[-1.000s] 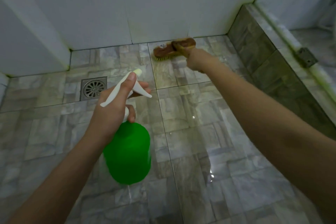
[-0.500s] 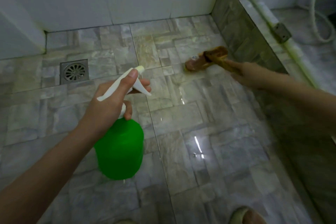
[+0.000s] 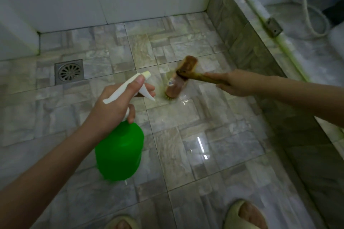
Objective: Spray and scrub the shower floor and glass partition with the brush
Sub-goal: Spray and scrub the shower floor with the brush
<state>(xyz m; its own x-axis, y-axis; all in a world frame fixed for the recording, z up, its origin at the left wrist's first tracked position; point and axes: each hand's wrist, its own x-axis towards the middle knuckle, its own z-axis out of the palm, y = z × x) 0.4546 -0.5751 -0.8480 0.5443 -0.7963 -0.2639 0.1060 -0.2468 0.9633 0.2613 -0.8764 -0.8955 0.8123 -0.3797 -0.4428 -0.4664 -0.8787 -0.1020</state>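
On my feed the left hand [image 3: 115, 106] is wrapped round the neck of the green spray bottle [image 3: 121, 152], thumb lying along the white sprayer top. It's holding the bottle above the shower floor [image 3: 186, 154] with the nozzle pointing toward the far wall. The right hand [image 3: 234, 84] is closed round the wooden handle of the brush [image 3: 174, 87]. The brush head sits bristles-down on wet tile about mid-floor, nearer the raised kerb [image 3: 247, 42] on the right than the drain [image 3: 68, 71] by the far left corner. It's a bit blurry, so can't tell how hard it's pressed. Two slippers [image 3: 232, 212] poke in at the near edge of the floor.
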